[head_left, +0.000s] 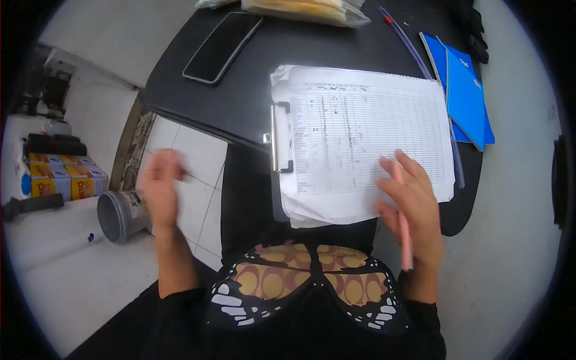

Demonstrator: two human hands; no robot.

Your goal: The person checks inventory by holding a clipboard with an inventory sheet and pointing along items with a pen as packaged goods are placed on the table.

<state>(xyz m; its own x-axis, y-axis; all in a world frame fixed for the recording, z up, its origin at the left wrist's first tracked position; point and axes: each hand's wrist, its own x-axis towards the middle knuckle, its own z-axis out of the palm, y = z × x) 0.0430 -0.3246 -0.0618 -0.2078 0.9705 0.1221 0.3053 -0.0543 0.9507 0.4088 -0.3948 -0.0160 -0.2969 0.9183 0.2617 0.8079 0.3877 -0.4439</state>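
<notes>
We see a stack of papers (366, 144) in the middle of the frame, a bit to the right, lying on the black tabletop (198, 102). The papers sit on a dark clipboard (278, 201), and its shiny metal clip (275, 138) is at the left side of the sheets. The top sheet has lots of thin lines and little boxes, with small dark marks in some of them. The corners look a bit crumpled.

Our right hand (414, 195) is over the lower right part of the papers. Its fingers are loosely clamped on a pink pen (405, 240), with the tips spread a little. We can't tell if the hand touches the page. Our left hand (162, 183) is at the left of the frame, up in the air and well apart from the papers. It is blurry, so we can't tell if its fingers are apart or together.

At the upper left of the tabletop we see a phone (222, 48) with a dark screen. At the top middle, there is something yellow in clear plastic (300, 9). At the upper right are 2 blue notebooks (465, 90), 1 partly over the other, just beside the papers.
</notes>
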